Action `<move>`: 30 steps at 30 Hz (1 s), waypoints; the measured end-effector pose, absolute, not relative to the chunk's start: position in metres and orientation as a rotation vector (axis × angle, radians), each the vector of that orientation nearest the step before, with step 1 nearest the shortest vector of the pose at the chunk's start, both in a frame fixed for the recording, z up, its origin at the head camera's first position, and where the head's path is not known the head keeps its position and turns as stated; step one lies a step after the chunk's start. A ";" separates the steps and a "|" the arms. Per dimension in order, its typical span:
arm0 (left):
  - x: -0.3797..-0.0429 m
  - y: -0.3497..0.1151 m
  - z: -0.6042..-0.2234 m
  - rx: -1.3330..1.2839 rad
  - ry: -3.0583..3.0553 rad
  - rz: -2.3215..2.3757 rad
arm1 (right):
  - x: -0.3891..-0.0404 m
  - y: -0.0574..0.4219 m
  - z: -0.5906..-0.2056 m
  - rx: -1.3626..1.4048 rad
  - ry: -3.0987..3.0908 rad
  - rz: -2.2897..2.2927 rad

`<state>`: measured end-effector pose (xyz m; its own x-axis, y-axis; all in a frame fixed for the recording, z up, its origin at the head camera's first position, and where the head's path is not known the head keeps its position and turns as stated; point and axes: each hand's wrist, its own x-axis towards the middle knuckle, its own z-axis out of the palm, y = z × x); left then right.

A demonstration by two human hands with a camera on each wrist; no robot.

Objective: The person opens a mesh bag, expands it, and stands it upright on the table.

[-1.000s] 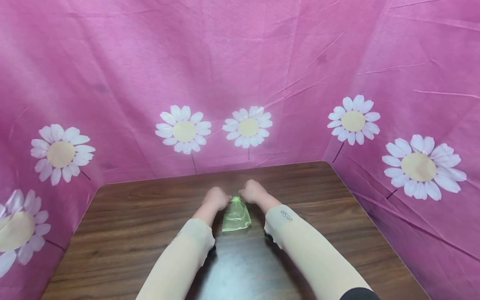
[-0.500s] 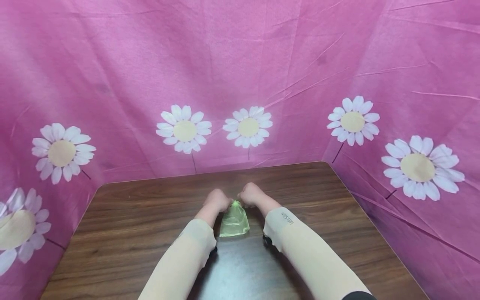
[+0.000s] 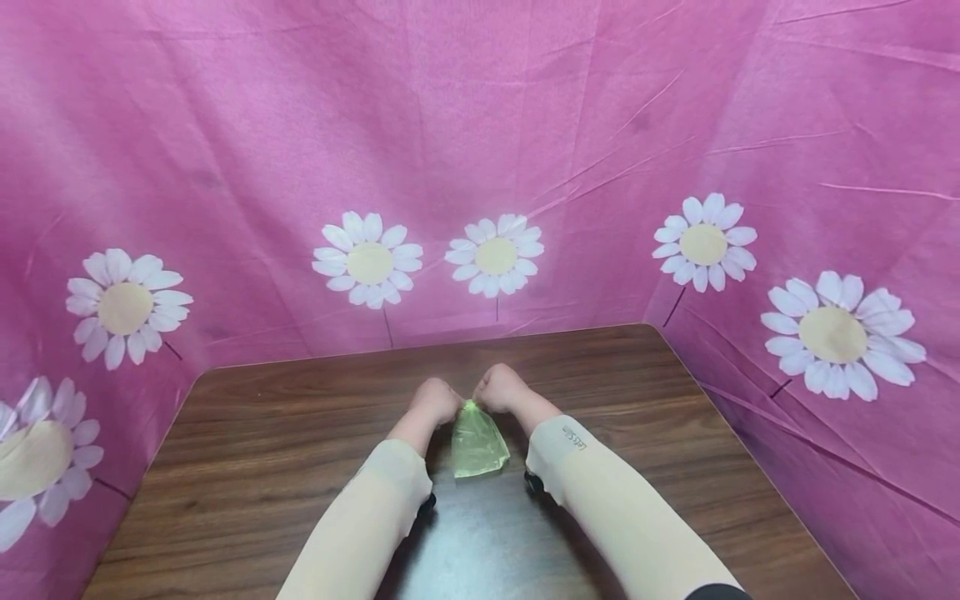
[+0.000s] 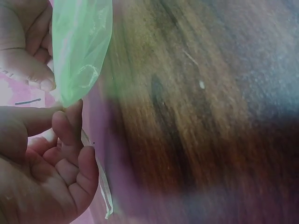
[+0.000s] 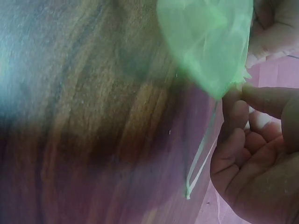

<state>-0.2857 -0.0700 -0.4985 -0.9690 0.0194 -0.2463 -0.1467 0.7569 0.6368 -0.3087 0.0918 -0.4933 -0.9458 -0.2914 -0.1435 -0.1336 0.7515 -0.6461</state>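
Observation:
A sheer yellow-green drawstring pouch (image 3: 478,446) hangs by its gathered neck between both hands, over the far middle of the table. My left hand (image 3: 437,400) pinches the neck from the left between thumb and index finger; the other fingers curl loosely in the left wrist view. From the opposite side, my right hand (image 3: 501,388) pinches the neck with thumb and index finger too. A thin pale drawstring (image 4: 103,186) dangles below the left fingers, and a string loop (image 5: 196,163) hangs under the right ones. Whatever the pouch may contain cannot be made out.
A brown wood-grain table (image 3: 262,467) lies under both forearms, with light glaring on its near middle. Pink cloth (image 3: 480,108) printed with white daisies stands close behind and along both sides.
Both hands have come slightly nearer each other at the neck. The pouch has shifted a little toward me, and its lower end swung left, then right.

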 end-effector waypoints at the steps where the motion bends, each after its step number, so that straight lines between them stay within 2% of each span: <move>1: -0.285 -0.070 -0.498 -0.097 2.707 1.031 | -0.308 0.092 -0.493 -0.336 2.723 -0.974; 9: -0.284 -0.071 -0.496 -0.095 2.760 1.094 | -0.305 0.093 -0.491 -0.263 2.705 -1.116; 18: -0.281 -0.071 -0.491 -0.168 2.679 1.375 | -0.305 0.092 -0.495 -0.148 2.593 -1.448; 30: -0.278 -0.073 -0.490 -0.179 2.660 1.487 | -0.305 0.090 -0.492 -0.039 2.564 -1.470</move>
